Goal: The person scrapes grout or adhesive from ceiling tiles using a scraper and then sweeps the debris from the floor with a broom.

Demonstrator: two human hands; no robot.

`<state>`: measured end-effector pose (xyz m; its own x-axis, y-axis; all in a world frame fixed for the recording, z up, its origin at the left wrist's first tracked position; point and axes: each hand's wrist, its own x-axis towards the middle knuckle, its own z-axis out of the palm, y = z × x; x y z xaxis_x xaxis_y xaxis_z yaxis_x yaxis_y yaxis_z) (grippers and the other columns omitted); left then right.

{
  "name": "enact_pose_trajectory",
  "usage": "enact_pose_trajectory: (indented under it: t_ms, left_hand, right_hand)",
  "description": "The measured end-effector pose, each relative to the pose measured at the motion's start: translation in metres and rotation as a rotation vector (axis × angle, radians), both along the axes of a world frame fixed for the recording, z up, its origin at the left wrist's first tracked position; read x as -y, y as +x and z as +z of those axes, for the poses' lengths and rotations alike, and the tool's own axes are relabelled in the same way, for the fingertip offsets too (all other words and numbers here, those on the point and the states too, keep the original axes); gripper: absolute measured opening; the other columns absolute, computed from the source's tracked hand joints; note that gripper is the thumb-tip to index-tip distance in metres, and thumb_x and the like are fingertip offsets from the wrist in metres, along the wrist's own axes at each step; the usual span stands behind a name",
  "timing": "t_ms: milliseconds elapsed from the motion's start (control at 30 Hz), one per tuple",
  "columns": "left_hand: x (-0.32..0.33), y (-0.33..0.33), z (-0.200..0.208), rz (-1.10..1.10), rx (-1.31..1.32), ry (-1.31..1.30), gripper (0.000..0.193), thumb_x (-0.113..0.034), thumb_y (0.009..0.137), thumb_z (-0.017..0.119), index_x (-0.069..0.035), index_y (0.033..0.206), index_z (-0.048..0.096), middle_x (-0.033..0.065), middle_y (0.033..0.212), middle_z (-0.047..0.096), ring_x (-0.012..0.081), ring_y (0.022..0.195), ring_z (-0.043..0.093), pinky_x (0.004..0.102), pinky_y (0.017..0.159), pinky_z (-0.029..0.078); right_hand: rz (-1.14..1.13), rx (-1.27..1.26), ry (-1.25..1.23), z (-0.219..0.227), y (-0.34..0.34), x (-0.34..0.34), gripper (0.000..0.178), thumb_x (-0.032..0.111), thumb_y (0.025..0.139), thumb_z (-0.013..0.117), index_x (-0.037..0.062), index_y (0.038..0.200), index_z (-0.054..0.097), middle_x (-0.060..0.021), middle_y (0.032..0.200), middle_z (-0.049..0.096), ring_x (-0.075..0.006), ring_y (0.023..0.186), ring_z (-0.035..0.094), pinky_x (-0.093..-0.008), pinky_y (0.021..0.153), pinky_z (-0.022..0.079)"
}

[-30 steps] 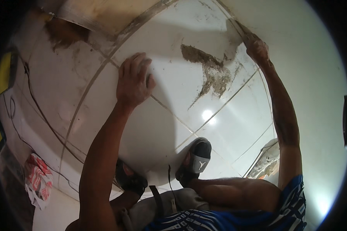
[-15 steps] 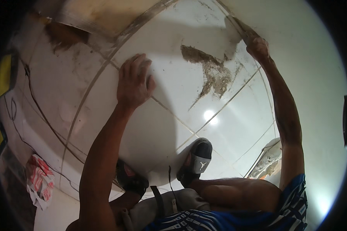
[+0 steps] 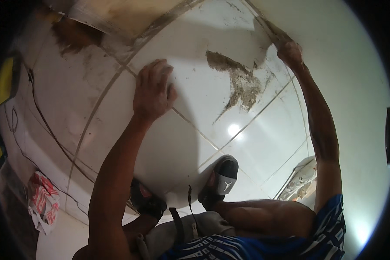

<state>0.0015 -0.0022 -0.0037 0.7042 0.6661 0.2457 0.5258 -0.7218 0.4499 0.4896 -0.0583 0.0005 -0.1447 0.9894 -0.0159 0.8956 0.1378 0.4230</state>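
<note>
Floor tiles (image 3: 177, 143) under left hand (image 3: 152, 93), fingers (image 3: 144, 78) loosely spread; right hand (image 3: 291, 54), fingers unclear; sack (image 3: 301, 180), contents hidden.

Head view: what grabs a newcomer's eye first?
Probably the rough grey-brown patch on the pale tiles, above and right of centre, with a bright glare spot just below it. Then the hands: the left hand palm-down over the tiles left of the patch, the right hand low by the wall at upper right, its grip unclear. At lower left, the red-and-white bag stands out.
</note>
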Motion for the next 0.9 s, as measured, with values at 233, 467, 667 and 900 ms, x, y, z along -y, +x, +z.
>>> enact_pose_trajectory:
  t_ms: [233,467,667,900]
  left_hand:
    - [-0.004,-0.001,0.003,-0.011,-0.019,-0.014,0.048,-0.015,0.078,0.062,-0.008,0.123,0.045,0.0128,0.130,0.043,0.0332,0.123,0.041,0.0478,0.102,0.034]
    - [-0.004,-0.002,0.000,-0.012,0.015,0.010,0.049,-0.015,0.077,0.063,-0.009,0.122,0.045,0.0119,0.130,0.043,0.0322,0.123,0.041,0.0468,0.102,0.035]
    - [-0.006,-0.001,0.005,-0.002,-0.049,-0.013,0.046,-0.016,0.078,0.062,-0.008,0.120,0.047,0.0119,0.130,0.044,0.0315,0.123,0.041,0.0461,0.103,0.035]
    - [-0.004,-0.003,-0.002,-0.013,0.010,-0.001,0.046,-0.016,0.078,0.062,-0.009,0.121,0.046,0.0124,0.130,0.044,0.0314,0.123,0.041,0.0458,0.102,0.035]
  right_hand:
    - [-0.364,-0.155,-0.095,0.014,-0.020,-0.012,0.025,0.012,0.083,0.050,0.0125,0.106,0.059,-0.0137,0.097,0.065,-0.0373,0.082,0.064,-0.0479,0.073,0.053]
    - [-0.439,-0.237,-0.043,0.020,-0.033,-0.018,0.020,0.014,0.080,0.051,0.0112,0.093,0.065,-0.0169,0.079,0.067,-0.0365,0.081,0.065,-0.0452,0.075,0.053]
    - [-0.331,-0.162,0.018,0.023,-0.040,-0.028,0.019,0.014,0.078,0.053,0.0083,0.091,0.065,-0.0169,0.085,0.068,-0.0353,0.080,0.066,-0.0448,0.073,0.054]
    - [-0.134,-0.321,0.125,0.011,-0.033,-0.020,0.021,0.012,0.078,0.052,0.0120,0.095,0.064,-0.0132,0.086,0.068,-0.0354,0.082,0.065,-0.0461,0.078,0.053]
